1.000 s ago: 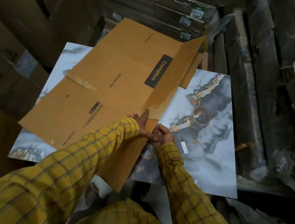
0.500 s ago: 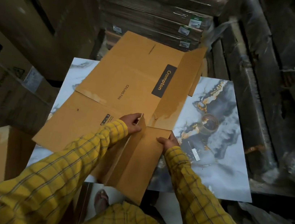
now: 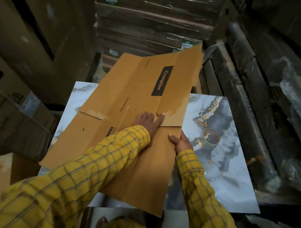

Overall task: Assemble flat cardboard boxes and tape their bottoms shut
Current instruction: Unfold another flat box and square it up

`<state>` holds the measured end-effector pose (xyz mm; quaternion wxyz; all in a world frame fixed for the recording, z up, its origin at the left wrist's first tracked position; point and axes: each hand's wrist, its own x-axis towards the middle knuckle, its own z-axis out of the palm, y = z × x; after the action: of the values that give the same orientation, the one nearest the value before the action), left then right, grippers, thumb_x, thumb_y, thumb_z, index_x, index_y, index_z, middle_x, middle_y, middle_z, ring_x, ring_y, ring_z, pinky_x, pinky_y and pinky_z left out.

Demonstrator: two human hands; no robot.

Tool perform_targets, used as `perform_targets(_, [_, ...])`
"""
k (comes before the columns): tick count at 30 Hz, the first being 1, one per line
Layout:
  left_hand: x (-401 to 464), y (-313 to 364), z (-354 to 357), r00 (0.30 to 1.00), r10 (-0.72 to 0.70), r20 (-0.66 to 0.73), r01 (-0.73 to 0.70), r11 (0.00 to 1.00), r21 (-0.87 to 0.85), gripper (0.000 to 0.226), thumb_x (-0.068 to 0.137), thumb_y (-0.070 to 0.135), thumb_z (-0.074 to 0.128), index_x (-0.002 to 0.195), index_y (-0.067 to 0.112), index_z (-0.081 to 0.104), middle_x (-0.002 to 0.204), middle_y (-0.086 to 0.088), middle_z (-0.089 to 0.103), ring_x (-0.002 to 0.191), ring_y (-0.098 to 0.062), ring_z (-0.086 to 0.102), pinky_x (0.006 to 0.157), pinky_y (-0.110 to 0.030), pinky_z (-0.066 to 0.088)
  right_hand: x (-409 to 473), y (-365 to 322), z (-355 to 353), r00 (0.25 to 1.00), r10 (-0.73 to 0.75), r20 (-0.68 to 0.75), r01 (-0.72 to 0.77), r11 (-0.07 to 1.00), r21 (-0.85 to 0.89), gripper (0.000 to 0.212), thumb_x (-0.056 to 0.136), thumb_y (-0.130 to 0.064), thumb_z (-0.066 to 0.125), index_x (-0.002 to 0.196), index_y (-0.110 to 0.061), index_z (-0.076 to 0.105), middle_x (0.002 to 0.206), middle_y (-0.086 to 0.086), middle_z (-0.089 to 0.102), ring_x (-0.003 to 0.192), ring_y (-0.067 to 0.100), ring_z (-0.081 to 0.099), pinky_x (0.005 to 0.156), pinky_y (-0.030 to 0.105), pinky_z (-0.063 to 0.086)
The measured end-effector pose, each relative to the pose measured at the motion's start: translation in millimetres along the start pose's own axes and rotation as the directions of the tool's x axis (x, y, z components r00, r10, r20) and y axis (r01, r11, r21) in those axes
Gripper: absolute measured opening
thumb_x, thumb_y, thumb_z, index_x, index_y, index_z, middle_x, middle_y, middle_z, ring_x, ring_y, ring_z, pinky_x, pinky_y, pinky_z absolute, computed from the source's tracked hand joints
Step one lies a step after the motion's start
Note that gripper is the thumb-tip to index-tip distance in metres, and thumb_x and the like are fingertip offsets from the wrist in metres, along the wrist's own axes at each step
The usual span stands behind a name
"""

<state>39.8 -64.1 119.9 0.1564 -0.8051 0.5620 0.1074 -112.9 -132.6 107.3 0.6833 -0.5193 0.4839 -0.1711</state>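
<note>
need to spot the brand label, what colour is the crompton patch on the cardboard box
Black patch with tan lettering on the tan cardboard box, clearest in the head view.

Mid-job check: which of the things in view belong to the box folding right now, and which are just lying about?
In the job:
Crompton cardboard box, lying flat
near flap
left hand, pressing the fold
right hand, gripping the flap's edge
marble-patterned board underneath

Lying about:
wrapped carton stack
printed cartons
plastic-wrapped bundles
</note>
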Motion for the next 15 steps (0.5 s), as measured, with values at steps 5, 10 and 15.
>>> perform_targets(5, [-1,-32,-40,0.994,-0.040,-0.100,0.028,0.992,-0.124,0.097,0.091,0.026,0.056,0.152,0.048,-0.016,0.156,-0.015,0.025,0.127,-0.039,0.039,0.101,-0.050,0.035,-2,-31,3,0.998,-0.057,0.014,0.056,0.998,0.025,0.049,0.091,-0.007,0.070,0.137,-0.014,0.057,0.126,0.018,0.066,0.114,0.040,0.064,0.101,0.053,0.051])
perform_targets(10, [-4,-80,-92,0.989,-0.039,-0.141,0.007,0.976,-0.216,0.106,0.085,0.014,0.064,0.150,0.059,-0.006,0.167,-0.006,0.000,0.128,-0.045,0.047,0.102,-0.053,0.044,6,-74,0,0.990,-0.143,0.020,0.142,0.989,0.032,0.054,0.076,-0.017,0.076,0.128,-0.016,0.061,0.118,0.015,0.070,0.104,0.036,0.067,0.098,0.052,0.053])
perform_targets(15, [-12,-159,-118,0.970,-0.113,-0.214,0.077,0.982,-0.173,0.097,0.090,0.010,0.059,0.148,0.062,0.002,0.166,-0.010,0.001,0.137,-0.048,0.038,0.106,-0.055,0.043,19,-113,-22,0.980,-0.188,-0.061,0.186,0.982,-0.029,0.055,0.075,-0.021,0.077,0.128,-0.010,0.062,0.106,0.011,0.071,0.089,0.031,0.067,0.091,0.044,0.054])
